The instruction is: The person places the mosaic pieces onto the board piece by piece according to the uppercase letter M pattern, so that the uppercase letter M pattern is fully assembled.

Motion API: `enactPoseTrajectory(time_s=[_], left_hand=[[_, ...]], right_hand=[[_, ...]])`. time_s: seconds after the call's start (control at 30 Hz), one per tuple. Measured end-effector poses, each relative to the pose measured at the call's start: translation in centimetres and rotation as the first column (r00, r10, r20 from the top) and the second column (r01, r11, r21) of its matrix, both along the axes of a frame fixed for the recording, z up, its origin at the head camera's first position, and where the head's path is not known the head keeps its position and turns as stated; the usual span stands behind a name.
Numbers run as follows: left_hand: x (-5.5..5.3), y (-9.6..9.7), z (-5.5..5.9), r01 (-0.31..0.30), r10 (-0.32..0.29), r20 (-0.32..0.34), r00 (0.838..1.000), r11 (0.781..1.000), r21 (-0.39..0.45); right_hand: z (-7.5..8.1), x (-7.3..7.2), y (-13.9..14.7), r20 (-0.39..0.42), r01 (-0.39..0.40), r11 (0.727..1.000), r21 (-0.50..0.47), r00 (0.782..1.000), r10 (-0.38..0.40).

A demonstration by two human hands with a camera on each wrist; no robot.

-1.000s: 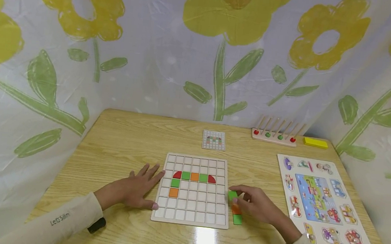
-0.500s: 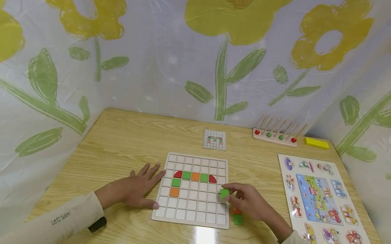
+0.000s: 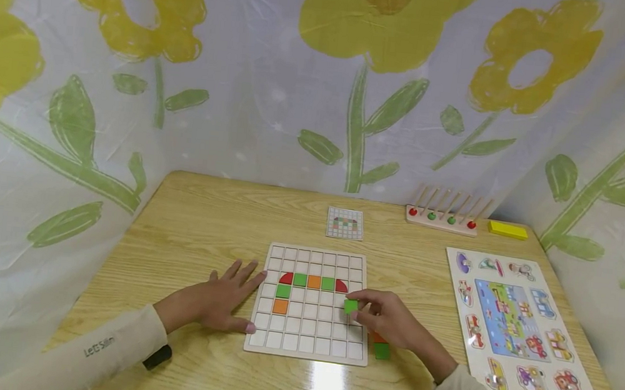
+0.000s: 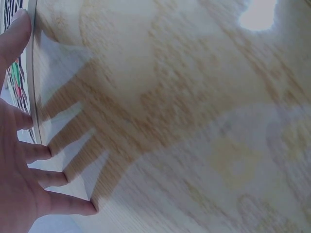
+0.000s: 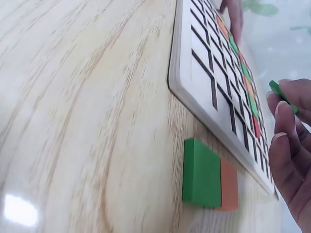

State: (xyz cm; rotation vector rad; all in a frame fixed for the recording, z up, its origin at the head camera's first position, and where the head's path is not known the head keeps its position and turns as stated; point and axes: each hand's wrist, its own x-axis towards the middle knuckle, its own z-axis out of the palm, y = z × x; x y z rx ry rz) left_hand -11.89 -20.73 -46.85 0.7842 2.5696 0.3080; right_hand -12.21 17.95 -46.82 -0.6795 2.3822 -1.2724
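Observation:
My right hand (image 3: 388,316) pinches a green square tile (image 3: 350,306) between thumb and fingers, just over the right side of the white grid board (image 3: 298,342). In the right wrist view the held tile (image 5: 283,96) is tilted above the board. My left hand (image 3: 223,299) lies with fingers spread at the board's left edge, thumb on its lower left corner. Red quarter-round tiles end a row of green and orange tiles (image 3: 313,282) on the board. Below the row's left end sit a green tile (image 3: 283,291) and an orange tile (image 3: 280,306).
Right of the board lie a loose green tile (image 5: 201,174) and an orange tile (image 5: 229,185). A pattern card (image 3: 345,224) is behind the board. Farther right are a peg rack (image 3: 442,220), a yellow block (image 3: 507,230) and a picture knob puzzle (image 3: 525,328).
My right hand has carried the green tile leftward from the loose tiles beside the board to over its right columns. My left hand has stayed at the left edge.

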Motion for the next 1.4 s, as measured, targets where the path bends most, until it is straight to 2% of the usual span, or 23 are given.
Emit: enactPoseTrajectory(time_s=[0.17, 0.47, 0.67, 0.87, 1.4], left_hand=[[-0.1, 0.0, -0.1, 0.002, -0.002, 0.000, 1.000, 1.000, -0.002], [0.0, 0.1, 0.1, 0.002, -0.002, -0.006, 1.000, 1.000, -0.011], [0.0, 0.1, 0.1, 0.002, -0.002, -0.007, 1.000, 1.000, -0.010], [0.0, 0.1, 0.0, -0.001, 0.001, -0.007, 1.000, 1.000, -0.004], [-0.1, -0.1, -0.4, -0.007, 0.007, -0.009, 1.000, 1.000, -0.002]], right_hand=[[0.0, -0.2, -0.7, -0.013, 0.008, 1.000, 0.001, 1.000, -0.008], [0.1, -0.4, -2.0, -0.034, -0.020, 0.999, -0.025, 0.999, 0.019], [0.1, -0.6, -2.7, -0.046, 0.001, 1.000, -0.019, 0.999, -0.002], [0.0, -0.7, -3.3, -0.031, 0.023, 1.000, 0.004, 0.999, -0.023], [-0.1, -1.2, -5.2, 0.038, 0.026, 0.999, -0.039, 0.999, -0.024]])
